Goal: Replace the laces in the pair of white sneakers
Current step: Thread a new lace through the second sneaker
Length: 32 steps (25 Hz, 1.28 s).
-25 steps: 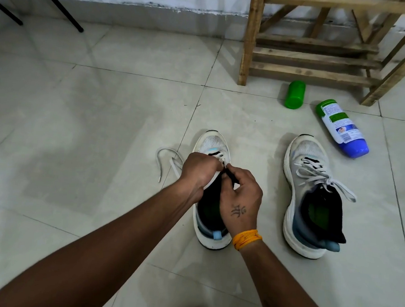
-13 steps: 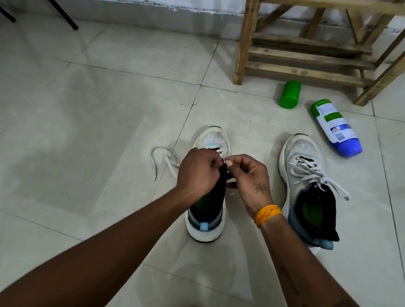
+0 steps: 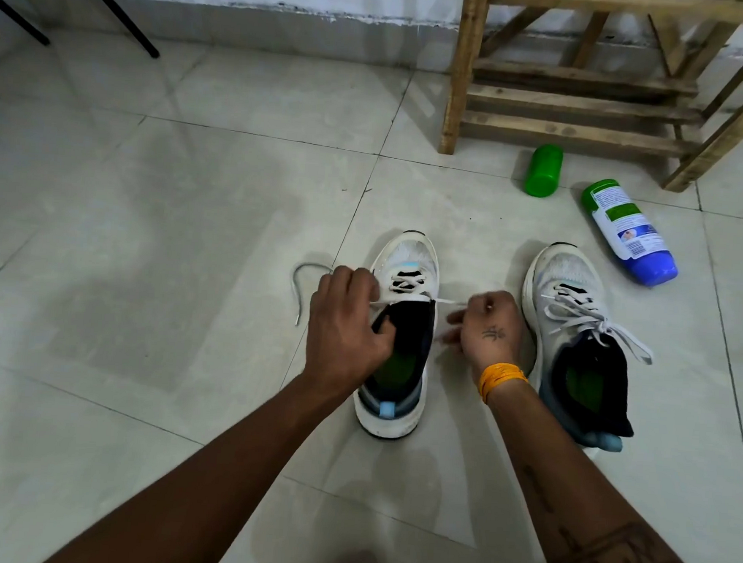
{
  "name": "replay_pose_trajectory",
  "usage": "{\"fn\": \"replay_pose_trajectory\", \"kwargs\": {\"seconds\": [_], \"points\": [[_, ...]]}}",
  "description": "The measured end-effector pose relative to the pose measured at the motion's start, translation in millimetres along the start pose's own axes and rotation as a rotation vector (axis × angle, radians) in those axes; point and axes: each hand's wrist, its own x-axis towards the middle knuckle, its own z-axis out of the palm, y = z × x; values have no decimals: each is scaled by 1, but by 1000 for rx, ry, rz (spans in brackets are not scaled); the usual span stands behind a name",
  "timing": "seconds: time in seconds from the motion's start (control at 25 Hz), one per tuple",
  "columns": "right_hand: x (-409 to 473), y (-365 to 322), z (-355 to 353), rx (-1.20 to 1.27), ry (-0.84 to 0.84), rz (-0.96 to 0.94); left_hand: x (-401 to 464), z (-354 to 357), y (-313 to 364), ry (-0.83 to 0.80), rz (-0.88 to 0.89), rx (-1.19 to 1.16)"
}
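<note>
Two white sneakers stand on the tiled floor, toes pointing away from me. The left sneaker (image 3: 408, 257) is laced only near the toe, its black tongue and green insole exposed. My left hand (image 3: 347, 323) grips the shoe's left side and holds the white lace (image 3: 443, 301) there. That lace runs taut across the shoe to my right hand (image 3: 487, 326), which pinches its other end beside the shoe. A loose length of lace (image 3: 299, 283) curls on the floor to the left. The right sneaker (image 3: 565, 277) is fully laced and tied.
A green bottle (image 3: 543, 170) and a blue-and-white bottle (image 3: 630, 231) lie on the floor beyond the right sneaker. A wooden rack (image 3: 575, 102) stands against the back wall. Black metal legs (image 3: 116, 13) reach the floor at the far left.
My right hand has pulled away to the right of the shoe, drawing the lace taut across it. My left hand stays on the shoe's left side.
</note>
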Motion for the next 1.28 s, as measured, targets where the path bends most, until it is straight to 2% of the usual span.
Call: {"fn": "replay_pose_trajectory", "kwargs": {"seconds": [0.08, 0.12, 0.2, 0.32, 0.4, 0.48, 0.56, 0.76, 0.8, 0.88, 0.96, 1.0, 1.08, 1.2, 1.28], "points": [[6, 16, -10, -527, 120, -185, -7, -1, -8, -2, -67, -51], [5, 19, -14, -622, 147, -316, -10, -1, -8, -13, -106, -76], [-3, 11, -17, -570, 93, -527, -11, 0, -7, -45, -157, -106], [-12, -2, -9, -503, -147, -722, -9, 1, -7, -42, -150, -128], [-10, 0, -10, -622, -106, -725, -9, 2, -9, -30, -152, -145], [-1, 6, -25, -928, -60, -580, -9, 2, -10, -11, -173, -154], [4, 8, -38, -1127, -110, -432, -9, 2, -11, 0, -180, -159], [-8, -20, -17, -774, -296, -723, -8, 5, -12, -10, -156, -172], [-8, -20, -17, -791, -269, -708, -8, 5, -13, -9, -149, -175], [-4, -16, -30, -952, -161, -539, -7, 5, -14, -12, -141, -193], [-4, -9, -43, -1131, -169, -368, -7, 4, -14, -7, -142, -201], [-6, -8, -44, -1161, -196, -349, -7, 4, -14, -8, -136, -200], [-11, -15, -34, -1071, -199, -464, -6, 5, -16, -18, -112, -199], [-21, -25, -18, -781, -216, -641, -7, 6, -15, -13, -115, -207], [-22, -23, -20, -833, -163, -632, -8, 6, -16, -2, -131, -213]]}}
